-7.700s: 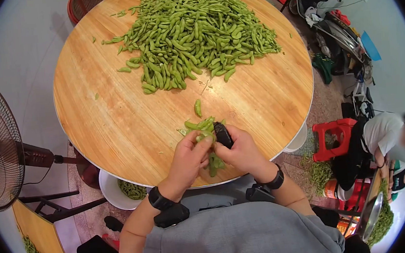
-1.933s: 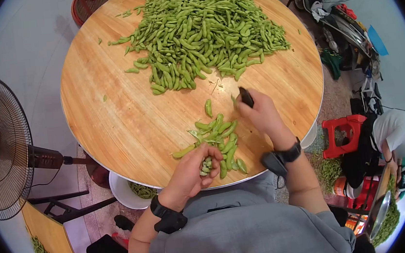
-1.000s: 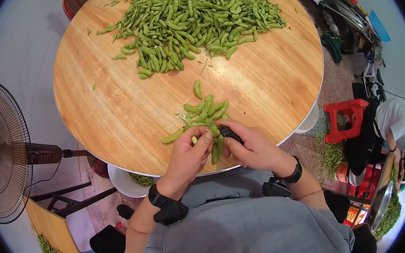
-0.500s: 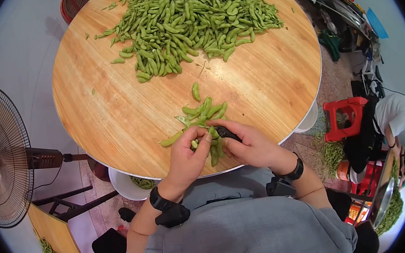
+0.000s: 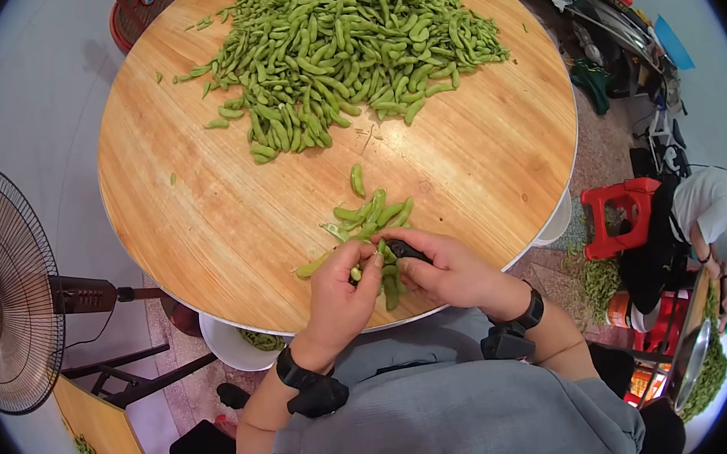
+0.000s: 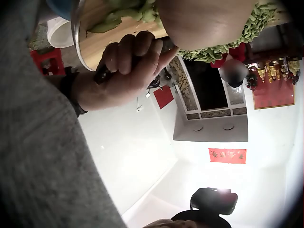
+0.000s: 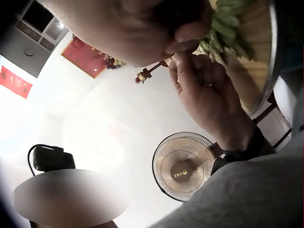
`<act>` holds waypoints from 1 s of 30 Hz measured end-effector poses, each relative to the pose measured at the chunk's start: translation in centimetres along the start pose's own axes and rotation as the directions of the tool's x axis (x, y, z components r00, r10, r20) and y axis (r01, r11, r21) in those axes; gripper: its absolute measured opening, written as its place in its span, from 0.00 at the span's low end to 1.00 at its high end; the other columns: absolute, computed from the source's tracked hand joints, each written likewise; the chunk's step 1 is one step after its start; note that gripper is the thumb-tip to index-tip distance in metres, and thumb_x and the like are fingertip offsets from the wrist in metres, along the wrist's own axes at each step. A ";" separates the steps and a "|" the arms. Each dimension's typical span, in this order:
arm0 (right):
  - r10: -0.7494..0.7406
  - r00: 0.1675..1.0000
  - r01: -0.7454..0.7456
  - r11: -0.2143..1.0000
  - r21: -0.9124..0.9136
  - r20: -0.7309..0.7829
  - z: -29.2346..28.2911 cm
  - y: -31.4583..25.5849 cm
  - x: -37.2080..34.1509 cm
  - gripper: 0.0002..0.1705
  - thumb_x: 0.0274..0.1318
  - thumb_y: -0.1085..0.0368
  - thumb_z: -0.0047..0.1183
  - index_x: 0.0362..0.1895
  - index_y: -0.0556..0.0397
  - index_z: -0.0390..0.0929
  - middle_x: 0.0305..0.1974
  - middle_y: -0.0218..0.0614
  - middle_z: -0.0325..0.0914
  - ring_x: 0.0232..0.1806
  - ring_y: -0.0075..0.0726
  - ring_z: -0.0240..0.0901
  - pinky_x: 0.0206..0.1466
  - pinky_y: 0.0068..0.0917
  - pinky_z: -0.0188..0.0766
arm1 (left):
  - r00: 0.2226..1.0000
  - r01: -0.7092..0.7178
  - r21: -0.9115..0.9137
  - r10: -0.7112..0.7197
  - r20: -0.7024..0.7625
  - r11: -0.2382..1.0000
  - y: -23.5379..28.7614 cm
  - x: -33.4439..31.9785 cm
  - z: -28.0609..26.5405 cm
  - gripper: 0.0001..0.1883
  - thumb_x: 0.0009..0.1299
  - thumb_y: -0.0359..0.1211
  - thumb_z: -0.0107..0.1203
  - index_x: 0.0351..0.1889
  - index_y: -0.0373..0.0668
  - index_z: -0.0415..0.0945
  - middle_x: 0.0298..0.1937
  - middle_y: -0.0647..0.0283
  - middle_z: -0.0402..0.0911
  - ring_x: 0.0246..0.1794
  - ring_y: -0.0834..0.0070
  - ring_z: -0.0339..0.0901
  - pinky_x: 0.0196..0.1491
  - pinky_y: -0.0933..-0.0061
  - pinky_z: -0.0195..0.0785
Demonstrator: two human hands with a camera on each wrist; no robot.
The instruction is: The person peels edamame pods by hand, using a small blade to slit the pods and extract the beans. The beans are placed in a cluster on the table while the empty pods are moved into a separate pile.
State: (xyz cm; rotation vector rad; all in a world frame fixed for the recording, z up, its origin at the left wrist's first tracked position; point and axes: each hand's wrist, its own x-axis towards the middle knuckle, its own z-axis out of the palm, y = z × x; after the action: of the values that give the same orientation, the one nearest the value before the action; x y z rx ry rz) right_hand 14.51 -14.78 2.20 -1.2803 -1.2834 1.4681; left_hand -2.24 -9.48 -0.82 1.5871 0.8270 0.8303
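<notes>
My left hand (image 5: 337, 292) is curled round several shelled green soybeans (image 5: 356, 273) near the round table's front edge. Its thumb and index finger meet the fingertips of my right hand (image 5: 455, 272). The right hand grips a black, rounded object (image 5: 406, 251), seen only in part; I cannot tell its kind. A small group of soybean pods (image 5: 378, 210) lies just beyond and below the fingers, partly covered by them. One single pod (image 5: 357, 180) sits farther out. In the left wrist view, the right hand's fingers (image 6: 126, 53) are folded; the right wrist view shows the left hand (image 7: 209, 90) pinching.
A big heap of soybean pods (image 5: 355, 44) covers the far part of the wooden table (image 5: 204, 207). Below its rim stand a white bucket (image 5: 233, 346) and another white container (image 5: 557, 219). A fan (image 5: 4, 292) is at left; a red stool (image 5: 618, 216) and seated person (image 5: 708, 210) at right.
The right hand, out over the table with the black object 1.9 seconds ago, came back to the left hand by 1.0 second ago. Both hands have stayed together since; the view shifted slightly.
</notes>
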 end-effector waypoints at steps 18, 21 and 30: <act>0.274 0.961 -0.228 0.868 0.442 -0.041 -0.7 -1.8 -0.6 0.17 0.60 0.68 0.38 0.53 0.51 0.67 0.18 0.22 0.60 0.11 0.13 0.50 0.12 0.14 0.46 | 0.815 0.567 -0.783 -0.313 0.488 0.254 0.7 -0.2 0.3 0.06 0.71 0.33 0.45 0.34 0.41 0.67 0.18 0.72 0.57 0.15 0.87 0.52 0.15 0.87 0.42; 0.248 0.956 -0.205 0.946 0.250 -0.155 -0.9 -1.7 -0.4 0.09 0.57 0.63 0.45 0.40 0.52 0.70 0.15 0.21 0.62 0.11 0.13 0.54 0.13 0.15 0.50 | 0.809 0.569 -0.759 -0.377 0.450 0.316 0.9 -0.4 0.3 0.06 0.71 0.33 0.45 0.34 0.41 0.67 0.18 0.72 0.57 0.15 0.87 0.52 0.15 0.87 0.41; 0.316 0.920 -0.391 0.670 0.632 0.233 -1.1 -0.3 -0.6 0.04 0.54 0.72 0.40 0.35 0.52 0.66 0.15 0.20 0.57 0.11 0.12 0.50 0.13 0.14 0.47 | 0.764 0.643 -0.720 -0.273 0.584 0.260 0.8 -1.2 0.4 0.06 0.70 0.32 0.45 0.35 0.39 0.68 0.18 0.70 0.61 0.14 0.87 0.51 0.16 0.87 0.42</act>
State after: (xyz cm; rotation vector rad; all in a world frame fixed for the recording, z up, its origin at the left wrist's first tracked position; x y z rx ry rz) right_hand 15.66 -15.11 2.62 -0.9799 -0.4489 2.0508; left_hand -2.43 -10.79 -0.15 0.3748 0.3794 0.3614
